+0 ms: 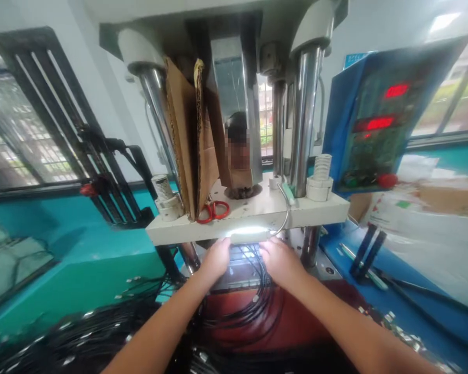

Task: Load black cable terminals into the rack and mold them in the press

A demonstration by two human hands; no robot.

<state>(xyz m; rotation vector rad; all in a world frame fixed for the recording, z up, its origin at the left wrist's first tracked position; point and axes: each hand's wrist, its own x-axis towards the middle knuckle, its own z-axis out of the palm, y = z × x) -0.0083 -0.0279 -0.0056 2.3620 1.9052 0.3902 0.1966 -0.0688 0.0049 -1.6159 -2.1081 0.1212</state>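
A bright lamp (pixel 250 236) shines under the front edge of the white press platform (pixel 245 223). Below it, a silvery metal mould plate (pixel 242 272) lies in the press opening. Several thin black cables (pixel 262 291) run out of that plate and curve down toward me. My left hand (pixel 218 258) is at the plate's left side with its fingers curled, and my right hand (pixel 280 258) is at the right side, fingers bent in beside the cables. The lamp's glare and the hands themselves hide what lies between the fingers.
Red-handled scissors (pixel 213 212) and folded cardboard (pixel 193 150) rest on the platform between steel columns. Piles of black cables (pixel 89 332) lie at lower left. A blue control box (pixel 368 119) with red displays stands right, above white bags (pixel 432 239). A red surface (pixel 308 317) is nearest me.
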